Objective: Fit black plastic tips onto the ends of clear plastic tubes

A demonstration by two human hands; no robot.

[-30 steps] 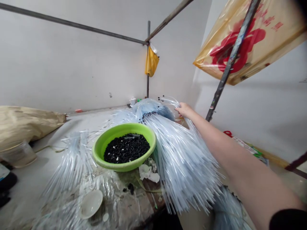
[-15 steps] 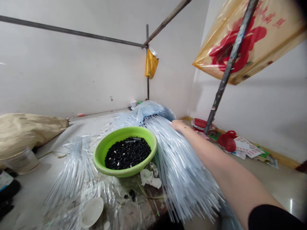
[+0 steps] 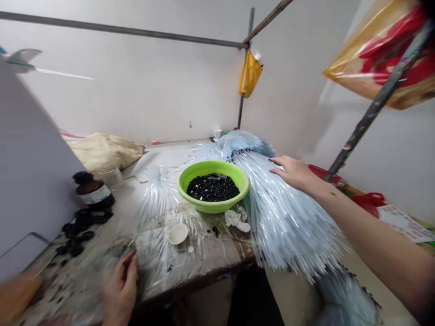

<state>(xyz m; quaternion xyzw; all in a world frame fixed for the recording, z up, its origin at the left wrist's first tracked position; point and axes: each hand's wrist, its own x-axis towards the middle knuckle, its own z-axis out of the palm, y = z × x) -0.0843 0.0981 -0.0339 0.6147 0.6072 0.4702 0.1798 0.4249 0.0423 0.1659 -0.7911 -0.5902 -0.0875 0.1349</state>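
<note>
My right hand (image 3: 291,172) is over the upper right side of a big heap of thin clear plastic tubes (image 3: 288,217), its fingers apart and holding nothing. Black pieces show where the tubes end at the back. Low on the left, my left hand (image 3: 121,285) rests at the table with its fingers curled together; anything inside them is hidden. A green basin (image 3: 213,208) full of small black pieces (image 3: 212,188) stands between the hands, beside the heap. Behind and left of it lies a smaller bunch of clear tubes (image 3: 156,190).
A white dish (image 3: 178,233) and crumpled tissue (image 3: 237,221) lie before the basin. At left are a brown bottle (image 3: 95,192), a plastic cup (image 3: 113,178), black rings (image 3: 78,228) and a grey panel (image 3: 30,158). A metal pole (image 3: 377,104) slants at right. More tubes (image 3: 350,299) are below the table edge.
The view has swung left and down. My left hand has come into sight. My right hand has drawn back a little along the tubes, with its fingers now showing spread.
</note>
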